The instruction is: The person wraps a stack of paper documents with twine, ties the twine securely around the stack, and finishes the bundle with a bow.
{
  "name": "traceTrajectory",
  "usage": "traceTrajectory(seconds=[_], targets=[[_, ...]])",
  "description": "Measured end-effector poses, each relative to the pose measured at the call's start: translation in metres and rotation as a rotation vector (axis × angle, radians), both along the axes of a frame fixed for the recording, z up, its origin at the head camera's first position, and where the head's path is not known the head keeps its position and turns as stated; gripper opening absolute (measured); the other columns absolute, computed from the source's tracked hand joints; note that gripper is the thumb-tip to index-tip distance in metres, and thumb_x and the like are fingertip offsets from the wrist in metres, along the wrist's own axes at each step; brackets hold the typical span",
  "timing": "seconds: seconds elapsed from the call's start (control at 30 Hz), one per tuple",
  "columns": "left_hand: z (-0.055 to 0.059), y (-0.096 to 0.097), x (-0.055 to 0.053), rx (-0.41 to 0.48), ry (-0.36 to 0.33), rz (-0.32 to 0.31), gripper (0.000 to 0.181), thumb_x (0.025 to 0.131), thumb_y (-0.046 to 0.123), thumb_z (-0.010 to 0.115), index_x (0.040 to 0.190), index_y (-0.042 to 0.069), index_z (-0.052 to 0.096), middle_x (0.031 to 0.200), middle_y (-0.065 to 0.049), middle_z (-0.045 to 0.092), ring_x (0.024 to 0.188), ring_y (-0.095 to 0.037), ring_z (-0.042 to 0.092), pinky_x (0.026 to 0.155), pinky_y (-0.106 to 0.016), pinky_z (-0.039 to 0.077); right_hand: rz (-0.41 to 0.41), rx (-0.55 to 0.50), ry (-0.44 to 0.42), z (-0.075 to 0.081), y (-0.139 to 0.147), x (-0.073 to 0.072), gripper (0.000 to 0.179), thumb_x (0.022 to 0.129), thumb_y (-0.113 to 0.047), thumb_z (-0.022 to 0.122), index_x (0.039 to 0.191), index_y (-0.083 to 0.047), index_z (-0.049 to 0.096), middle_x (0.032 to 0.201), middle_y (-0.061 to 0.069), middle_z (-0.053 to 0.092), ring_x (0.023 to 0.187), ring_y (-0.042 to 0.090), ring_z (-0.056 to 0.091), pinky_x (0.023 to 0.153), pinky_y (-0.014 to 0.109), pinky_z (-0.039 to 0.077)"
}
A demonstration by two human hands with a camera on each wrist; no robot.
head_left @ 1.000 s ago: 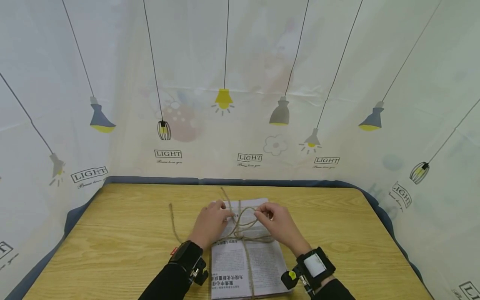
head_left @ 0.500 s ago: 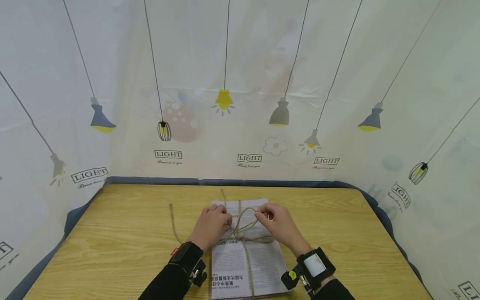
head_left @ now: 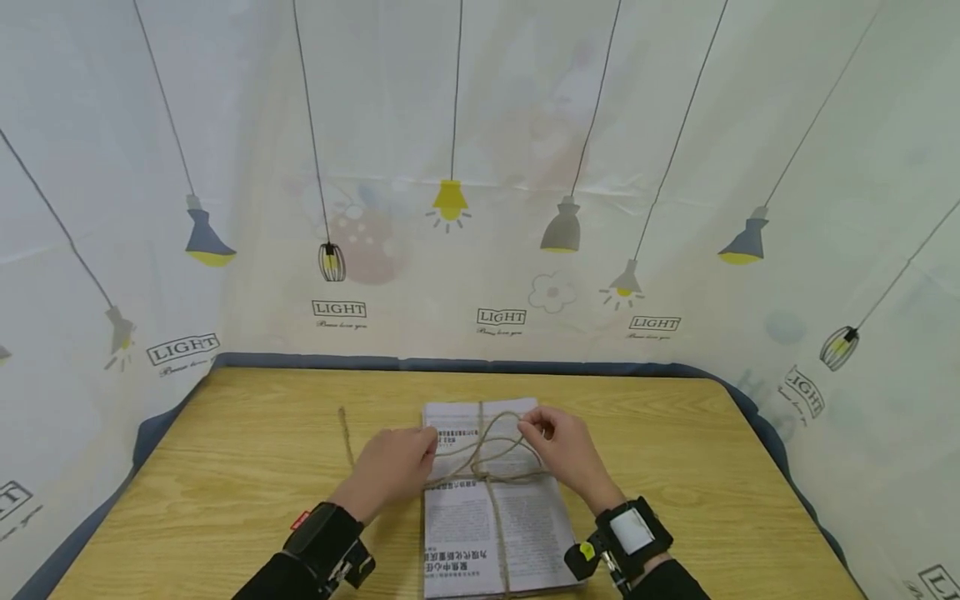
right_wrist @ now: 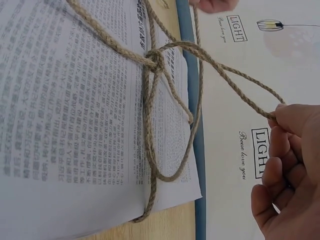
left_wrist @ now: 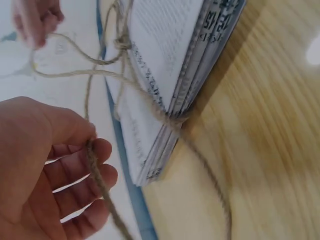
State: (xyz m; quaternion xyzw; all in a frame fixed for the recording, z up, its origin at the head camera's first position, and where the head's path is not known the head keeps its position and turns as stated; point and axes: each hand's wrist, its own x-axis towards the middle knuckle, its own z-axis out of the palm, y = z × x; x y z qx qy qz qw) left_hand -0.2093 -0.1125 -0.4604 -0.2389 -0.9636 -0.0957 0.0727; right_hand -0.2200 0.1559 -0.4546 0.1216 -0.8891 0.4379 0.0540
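Observation:
A stack of newspapers (head_left: 457, 533) is bound crosswise with brown jute twine (head_left: 497, 533), knotted on top (right_wrist: 157, 59). My left hand (head_left: 397, 468), just off the stack's left side, pinches one strand of the twine between thumb and forefinger; in the left wrist view the rest of that strand (left_wrist: 107, 197) runs down past the curled fingers. Above the stack's far right part, my right hand (head_left: 562, 446) pinches the tip of a raised twine loop (right_wrist: 240, 95). Another slack curve of twine (right_wrist: 196, 145) lies between the knot and the stack's far edge.
The stack lies on a wood-grain table (head_left: 675, 467). A loose twine end (head_left: 344, 429) sticks out left of the left hand. Behind the table hangs a pale cloth (head_left: 420, 275) printed with lamps, with a dark blue band (head_left: 540, 365) along the table's edge.
My left hand has moved left and nearer, drawing a strand out from the knot. My right hand keeps its pinch on the loop and has shifted slightly right.

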Motion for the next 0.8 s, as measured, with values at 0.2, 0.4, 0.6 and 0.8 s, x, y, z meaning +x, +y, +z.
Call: traceTrajectory(seconds=[0.2,0.4,0.6,0.8], targets=[[0.009,-0.012,0.026,0.039,-0.092,-0.054,0.025,0.094,0.017,0.06,0.075,0.022,0.046,0.06,0.009,0.041,0.053,-0.005,0.033,0.054,-0.024,0.027,-0.033,-0.002,0.008,-0.002,-0.002,-0.001,0.01,0.096,-0.026,0.063,0.096,-0.018,0.069,0.082,-0.003,0.063,0.07,0.011,0.051,0.066,0.024,0.042],[0.008,-0.013,0.05,0.031,-0.134,-0.193,0.024,0.093,0.015,0.063,0.073,0.021,0.05,0.059,0.011,0.04,0.052,-0.003,0.031,0.054,-0.023,0.026,-0.046,-0.049,0.018,-0.004,-0.004,-0.002,0.013,0.096,-0.025,0.063,0.096,-0.013,0.068,0.082,0.002,0.069,0.075,0.023,0.064,0.065,0.023,0.045],[0.005,-0.001,0.065,0.029,-0.196,-0.294,0.021,0.089,0.016,0.067,0.072,0.023,0.056,0.058,0.013,0.046,0.05,0.001,0.035,0.051,-0.018,0.032,-0.05,-0.063,0.02,-0.005,-0.006,-0.002,0.014,0.097,-0.026,0.062,0.095,-0.013,0.068,0.078,0.001,0.07,0.076,0.028,0.066,0.062,0.023,0.042],[0.004,0.012,0.072,0.103,-0.36,-0.416,0.025,0.094,0.016,0.061,0.071,0.023,0.055,0.057,0.016,0.041,0.048,0.003,0.034,0.05,-0.014,0.031,-0.047,-0.069,0.014,-0.003,-0.009,-0.003,0.014,0.096,-0.023,0.062,0.096,-0.01,0.068,0.079,0.006,0.071,0.075,0.026,0.065,0.062,0.023,0.041]])
